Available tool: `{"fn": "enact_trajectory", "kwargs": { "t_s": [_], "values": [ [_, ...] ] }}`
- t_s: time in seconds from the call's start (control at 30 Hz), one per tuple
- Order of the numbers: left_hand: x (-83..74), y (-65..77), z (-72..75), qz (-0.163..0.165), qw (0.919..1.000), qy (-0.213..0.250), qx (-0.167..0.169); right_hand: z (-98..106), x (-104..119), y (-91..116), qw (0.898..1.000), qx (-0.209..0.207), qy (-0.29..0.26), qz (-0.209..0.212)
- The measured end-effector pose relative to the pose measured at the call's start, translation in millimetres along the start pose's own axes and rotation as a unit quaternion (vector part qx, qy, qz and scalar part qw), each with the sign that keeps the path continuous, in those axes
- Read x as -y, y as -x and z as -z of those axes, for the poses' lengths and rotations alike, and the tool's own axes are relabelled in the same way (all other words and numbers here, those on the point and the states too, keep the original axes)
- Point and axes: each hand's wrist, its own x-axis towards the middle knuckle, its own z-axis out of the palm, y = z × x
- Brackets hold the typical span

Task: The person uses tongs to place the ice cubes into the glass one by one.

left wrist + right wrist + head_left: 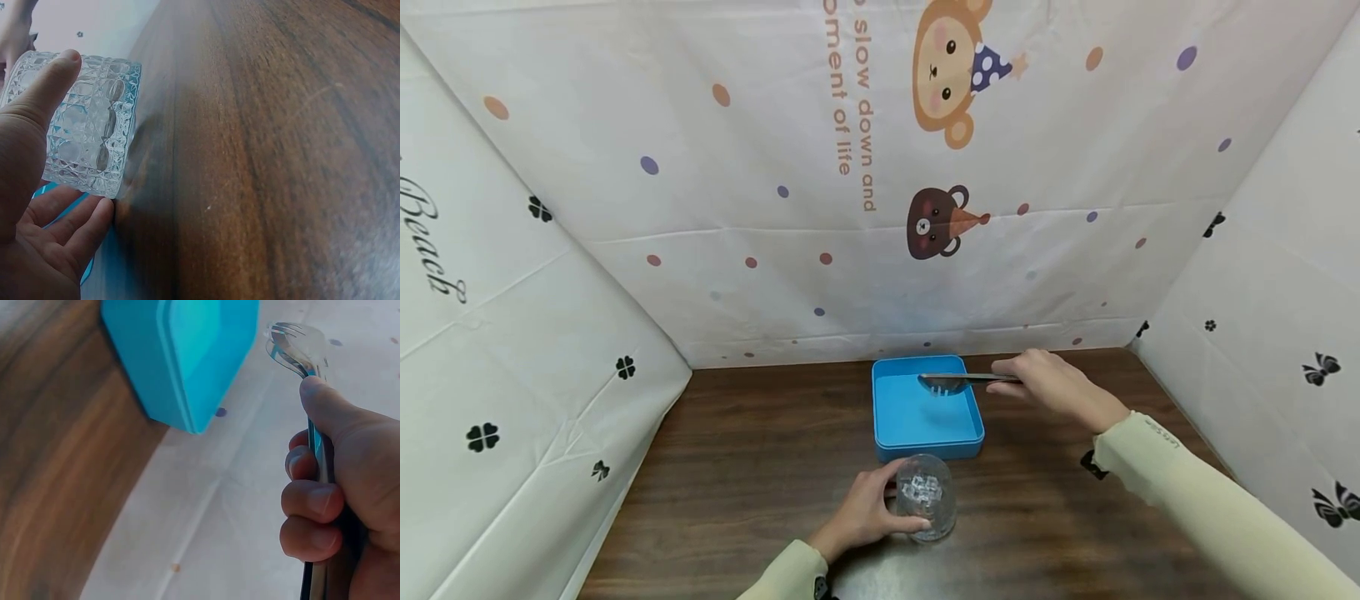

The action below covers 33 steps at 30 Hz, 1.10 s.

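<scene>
My left hand (pixel 868 508) grips a clear patterned glass (pixel 927 504), thumb on the near side and fingers on the far side. The glass (pixel 94 125) is upright at the wooden tabletop, and pale blocky shapes show through it from above. My right hand (pixel 1052 383) holds metal serving tongs (pixel 951 382) by the handle. In the right wrist view the curled fingers wrap the tongs (pixel 292 347), whose end shows fork tines and a spoon-like bowl. That end is over the square blue box (pixel 925 447), which lies just beyond the glass.
A brown wooden table (pixel 760 467) carries everything. The box stands near the back edge, close to a white printed cloth (pixel 850 283) that hangs behind. More white cloth lines the left side (pixel 550 400) and the right side (pixel 1262 292).
</scene>
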Motion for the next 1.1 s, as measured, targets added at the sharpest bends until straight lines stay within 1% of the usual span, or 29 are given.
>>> {"fn": "enact_trajectory", "kwargs": {
  "t_s": [0.1, 0.23, 0.47, 0.57, 0.73, 0.9, 0.97, 1.1],
  "values": [
    [-0.3, 0.1, 0.1, 0.004, 1.0, -0.001, 0.001, 7.5, 1.6, 1.7, 1.0, -0.015, 0.007, 0.002],
    [-0.4, 0.5, -0.5, 0.001, 1.0, 0.001, 0.002, 14.1, 3.9, 4.4, 0.999, -0.038, 0.023, 0.009],
    [0.5, 1.8, -2.9, -0.002, 1.0, 0.004, -0.001, 16.7, 8.3, 8.9, 0.996, -0.073, 0.034, 0.028],
    [0.4, 2.9, -3.6, -0.002, 1.0, 0.002, -0.003, 14.9, 8.6, 11.0, 0.996, -0.077, 0.032, 0.027],
    [-0.8, 3.9, -4.5, 0.007, 1.0, 0.001, -0.004, 12.3, 9.7, 13.3, 0.996, -0.077, 0.025, 0.025],
    [-1.3, 3.7, -3.9, 0.001, 1.0, -0.002, -0.007, 12.3, 11.6, 15.0, 0.997, -0.073, 0.023, 0.019],
    [-1.5, 3.2, -3.6, -0.005, 1.0, -0.004, -0.008, 12.6, 11.7, 15.5, 0.997, -0.075, 0.024, 0.023],
    [-1.5, 2.8, -3.0, -0.003, 0.9999, -0.007, -0.008, 11.6, 10.9, 16.8, 0.996, -0.078, 0.022, 0.031]
  ]
}}
